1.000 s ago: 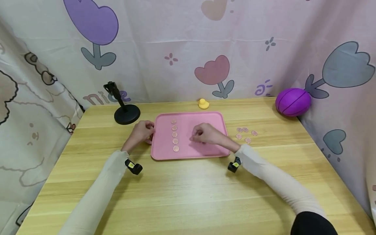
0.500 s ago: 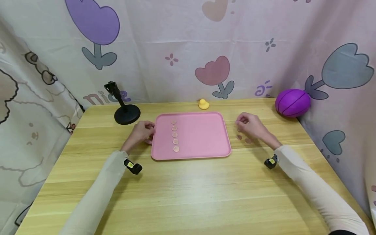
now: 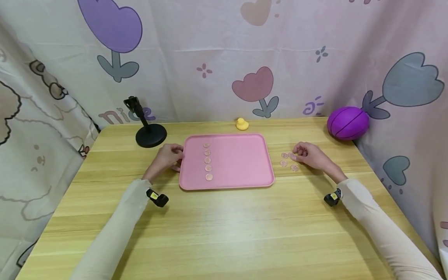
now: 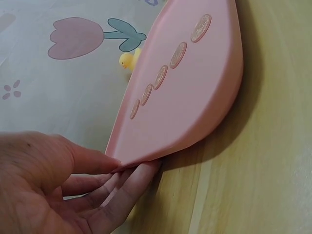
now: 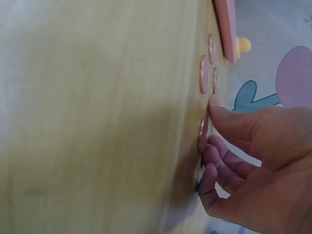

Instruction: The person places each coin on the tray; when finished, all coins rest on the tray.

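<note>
A pink tray [image 3: 238,161] lies on the wooden table with several copper-coloured coins [image 3: 208,160] in one column on its left part. My left hand [image 3: 168,156] pinches the tray's left edge, thumb on top of the rim and fingers below, as the left wrist view shows. Right of the tray, my right hand [image 3: 309,154] reaches down to several loose coins [image 3: 283,163]. In the right wrist view one coin [image 5: 203,132] lies on the table between the parted thumb and bent fingers, close to the fingertips. In the head view the hand hides that coin.
A yellow rubber duck [image 3: 242,124] sits behind the tray. At the back left stands a black stand [image 3: 151,135] with a round base. A purple ball [image 3: 348,123] rests at the back right corner. Patterned curtains [image 3: 182,58] enclose the table's back and sides.
My right hand has moved from over the tray to the right, then slightly forward and down among the loose coins. My left hand stays on the tray's edge. The coin column is unchanged.
</note>
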